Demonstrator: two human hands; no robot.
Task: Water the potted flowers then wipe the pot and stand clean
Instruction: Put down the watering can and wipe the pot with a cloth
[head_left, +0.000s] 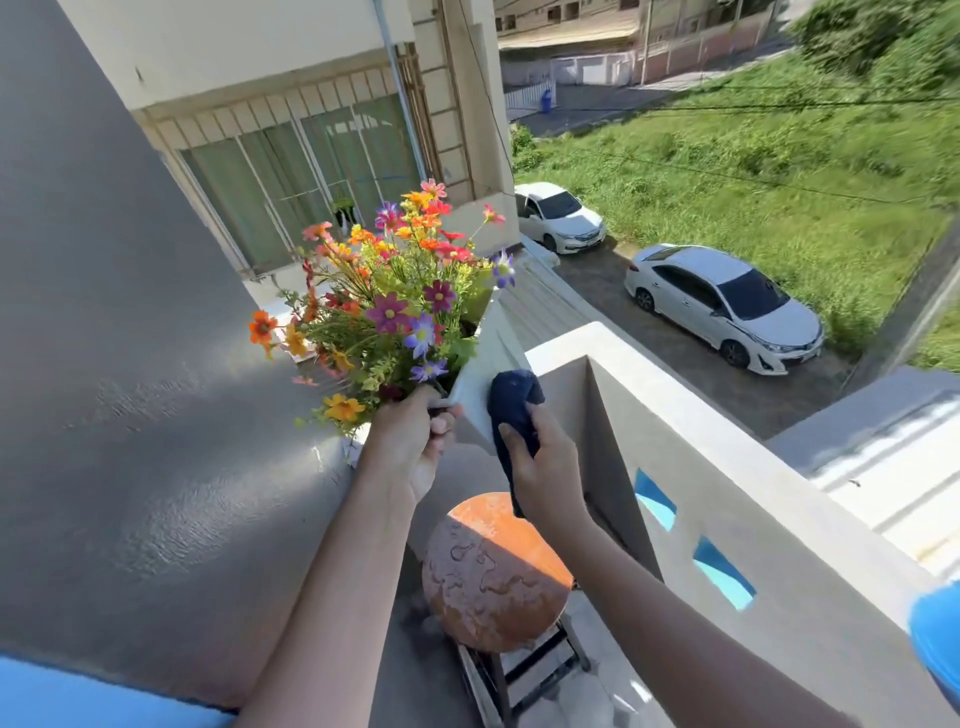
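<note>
**A:** Where is the pot (482, 371) at this moment?

**B:** It is off the stand (493, 582), held up and tilted, close to the corner of the balcony wall (675, 415). The left hand (415, 441) clasps its near rim corner, thumb on the outside. The flowers (395, 291) lean away towards the grey wall.

**A:** And the other hand?

**B:** The right hand (545, 467) is clenched round a dark blue cloth (511, 400) and presses it against the pot's white side.

**A:** What worries you?

**B:** The hold. One hand carries the whole weight by a corner, and I judge that each push of the cloth works against that grasp. A firm stroke could twist the pot loose, so that it drops on the stand or the floor.

**A:** Anything else?

**B:** Tilted like this, it may spill water or soil over the side being wiped. The stand's round top is covered in beads of water, so a pot set back on it carelessly might slide. There are parked cars below the wall, though I cannot tell whether the pot hangs over the edge.
</note>
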